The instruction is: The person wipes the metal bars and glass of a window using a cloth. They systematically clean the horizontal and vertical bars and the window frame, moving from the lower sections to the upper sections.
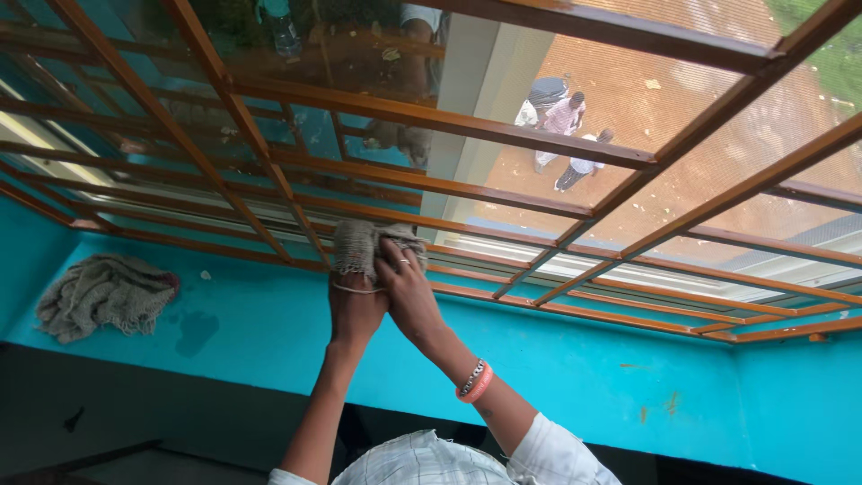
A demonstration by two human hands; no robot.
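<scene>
Both my hands hold a grey knitted cloth (362, 244) against the lower wooden bar of the window frame (503, 193). My left hand (356, 305) grips the cloth from below, fingers hidden behind it. My right hand (406, 289), with a ring on one finger and bracelets at the wrist, presses the cloth's right side. The cloth is bunched up just above the turquoise sill (557, 359).
A second grey cloth (103, 295) lies crumpled on the sill at the far left, beside a damp patch (193, 330). Brown wooden bars and mesh cover the window. Outside, far below, three people (564, 135) stand on reddish ground.
</scene>
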